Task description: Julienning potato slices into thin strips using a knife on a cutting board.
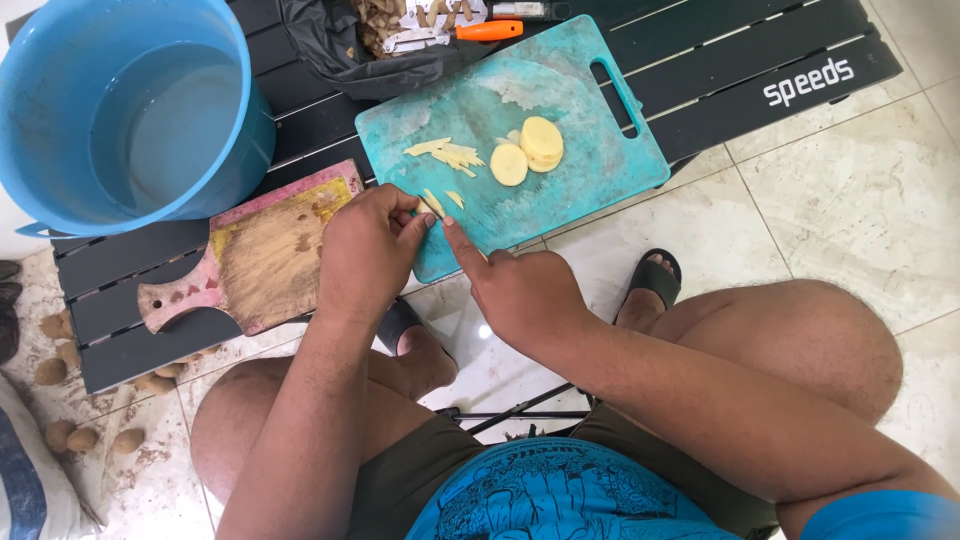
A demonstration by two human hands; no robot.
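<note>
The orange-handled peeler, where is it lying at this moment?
In the head view the orange-handled peeler lies at the top centre, on the black bag of peelings, just beyond the far edge of the teal cutting board.

White lettering marks the black slatted table's right end.

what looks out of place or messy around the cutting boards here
The turquoise cutting board hangs over the low black table's near edge. The wooden board is stained and worn. Unpeeled potatoes lie scattered on the dirty floor.
</note>
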